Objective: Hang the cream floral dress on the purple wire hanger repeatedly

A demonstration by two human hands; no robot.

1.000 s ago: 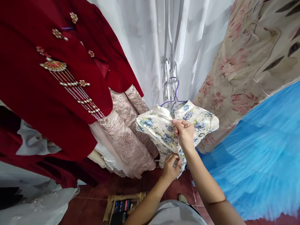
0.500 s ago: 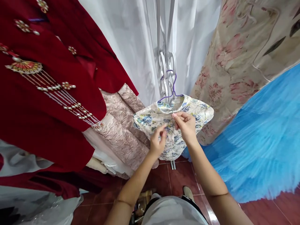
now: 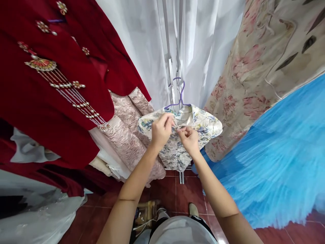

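Observation:
A short-sleeved floral top (image 3: 209, 126), cream with blue and yellow flowers, hangs in front of me on a purple hanger (image 3: 182, 93). At the front of its neckline, my right hand (image 3: 189, 137) pinches the edge between thumb and fingers. Beside it, my left hand (image 3: 161, 131) is closed in a pinch at the other side of the collar opening, slightly blurred. The two sets of fingertips almost meet there. The small piece of neckline between them is too fine to make out clearly.
A red velvet garment (image 3: 76, 135) with beaded ornaments and a pink brocade garment (image 3: 127, 135) hang on the left. Floral fabric (image 3: 228, 98) and blue tulle (image 3: 274, 152) hang on the right. White drapes (image 3: 205, 51) are behind a metal stand (image 3: 166, 30). Below lies red tiled floor (image 3: 188, 189).
My left hand has moved up from in front of the top to its collar. My right hand stays at the neckline, a little lower. The view has shifted slightly.

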